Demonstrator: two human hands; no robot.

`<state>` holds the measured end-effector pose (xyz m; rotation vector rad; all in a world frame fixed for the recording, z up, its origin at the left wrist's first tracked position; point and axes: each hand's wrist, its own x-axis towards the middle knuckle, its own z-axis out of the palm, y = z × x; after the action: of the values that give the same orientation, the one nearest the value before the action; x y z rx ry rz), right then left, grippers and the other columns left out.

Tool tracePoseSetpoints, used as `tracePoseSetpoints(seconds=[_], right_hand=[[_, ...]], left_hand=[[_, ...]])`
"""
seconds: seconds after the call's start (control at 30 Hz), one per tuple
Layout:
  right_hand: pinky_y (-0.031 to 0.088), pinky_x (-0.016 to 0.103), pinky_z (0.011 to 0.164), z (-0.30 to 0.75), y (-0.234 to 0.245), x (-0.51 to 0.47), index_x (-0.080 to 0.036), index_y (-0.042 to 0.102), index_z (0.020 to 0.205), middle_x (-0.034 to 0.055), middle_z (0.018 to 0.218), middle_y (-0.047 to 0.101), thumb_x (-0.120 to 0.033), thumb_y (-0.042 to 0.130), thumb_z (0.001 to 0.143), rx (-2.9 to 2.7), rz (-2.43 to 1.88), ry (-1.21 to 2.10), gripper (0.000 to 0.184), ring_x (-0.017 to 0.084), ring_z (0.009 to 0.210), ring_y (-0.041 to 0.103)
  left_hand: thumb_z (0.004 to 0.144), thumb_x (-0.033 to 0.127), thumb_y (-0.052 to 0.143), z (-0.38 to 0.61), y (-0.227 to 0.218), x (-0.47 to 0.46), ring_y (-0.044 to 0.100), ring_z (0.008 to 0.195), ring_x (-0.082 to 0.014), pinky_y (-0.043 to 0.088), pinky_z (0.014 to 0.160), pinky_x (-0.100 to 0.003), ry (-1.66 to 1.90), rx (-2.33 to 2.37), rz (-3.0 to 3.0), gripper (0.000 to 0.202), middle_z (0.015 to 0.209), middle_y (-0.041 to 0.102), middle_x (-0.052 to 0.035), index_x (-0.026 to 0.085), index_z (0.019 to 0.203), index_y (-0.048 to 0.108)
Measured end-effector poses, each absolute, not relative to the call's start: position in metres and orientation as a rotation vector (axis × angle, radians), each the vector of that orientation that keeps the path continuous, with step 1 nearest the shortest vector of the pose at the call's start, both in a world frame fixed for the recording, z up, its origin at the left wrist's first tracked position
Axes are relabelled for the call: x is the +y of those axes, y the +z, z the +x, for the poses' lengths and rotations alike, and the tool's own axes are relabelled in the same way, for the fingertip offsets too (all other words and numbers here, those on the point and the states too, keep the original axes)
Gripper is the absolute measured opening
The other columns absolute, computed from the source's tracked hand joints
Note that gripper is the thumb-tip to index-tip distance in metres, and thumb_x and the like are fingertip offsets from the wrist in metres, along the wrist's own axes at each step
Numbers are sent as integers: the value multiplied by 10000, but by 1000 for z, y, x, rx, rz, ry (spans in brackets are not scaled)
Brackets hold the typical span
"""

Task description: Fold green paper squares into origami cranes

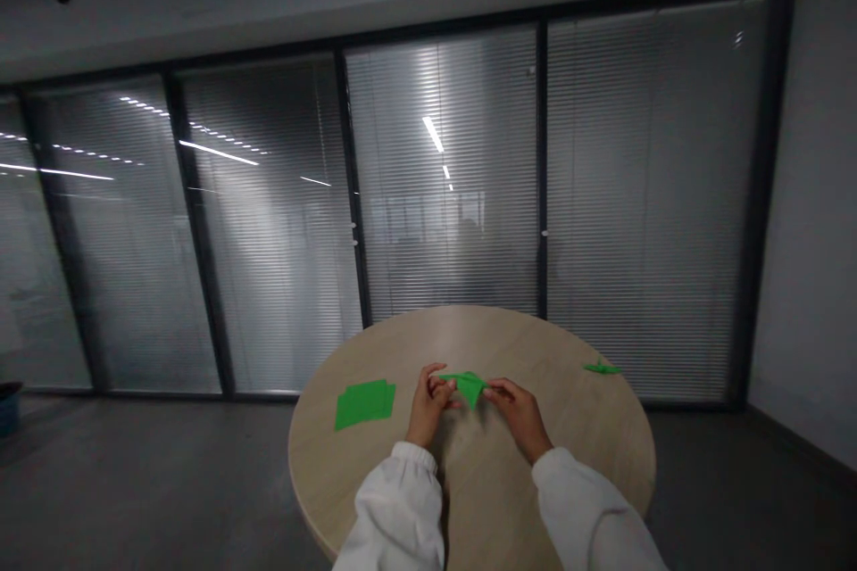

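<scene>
Between my hands, above the tabletop, is a folded piece of green paper with a point hanging downward. My left hand pinches its left end between thumb and fingers. The tip on the right side is caught in the fingers of my right hand. Left of my hands, overlapping sheets of flat green paper lie on the table. A small folded green paper piece rests near the right edge.
A round wooden table stands in front of me. Behind it runs a glass partition with blinds in dark frames. A blue pot sits on the floor at the far left, and a plain wall rises on the right.
</scene>
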<state>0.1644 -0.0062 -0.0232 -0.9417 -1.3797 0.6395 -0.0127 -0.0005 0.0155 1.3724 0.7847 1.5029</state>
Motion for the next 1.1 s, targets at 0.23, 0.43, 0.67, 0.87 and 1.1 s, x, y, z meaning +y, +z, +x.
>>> tracePoseSetpoints(seconds=[0.23, 0.43, 0.67, 0.87, 1.1], right_hand=[[494, 290, 717, 162, -19, -9, -193, 699, 812, 51, 816, 716, -501, 668, 693, -1368, -891, 697, 331, 212, 780, 645], [478, 286, 684, 165, -24, -5, -191, 705, 785, 50, 780, 710, -484, 660, 707, -1372, -936, 663, 306, 205, 740, 635], [476, 290, 643, 164, -34, 5, -181, 715, 756, 48, 700, 706, -533, 679, 656, -1376, -970, 759, 367, 211, 677, 638], [498, 321, 638, 165, -42, 11, -167, 721, 785, 79, 715, 723, -583, 711, 579, -1328, -942, 869, 464, 236, 679, 659], [498, 314, 636, 168, -45, 15, -162, 709, 818, 91, 760, 728, -493, 766, 561, -1309, -910, 924, 423, 242, 712, 667]], left_hand=[[568, 372, 757, -14, 11, 5, 526, 547, -110, 513, 518, -237, 1467, 843, 1396, 321, 581, 538, 42, 157, 737, 588], [549, 354, 773, -13, 8, 7, 565, 568, -130, 505, 502, -237, 1405, 826, 1426, 321, 610, 599, 12, 152, 739, 611], [540, 360, 768, -15, -2, 15, 578, 552, -138, 472, 478, -216, 1433, 900, 1400, 290, 576, 626, -16, 132, 675, 651], [503, 360, 783, -20, -9, 22, 556, 484, -119, 454, 467, -210, 1440, 932, 1284, 321, 520, 619, -10, 126, 675, 644], [494, 365, 784, -23, -14, 25, 576, 497, -126, 425, 443, -191, 1448, 937, 1191, 339, 510, 614, -2, 134, 697, 643]])
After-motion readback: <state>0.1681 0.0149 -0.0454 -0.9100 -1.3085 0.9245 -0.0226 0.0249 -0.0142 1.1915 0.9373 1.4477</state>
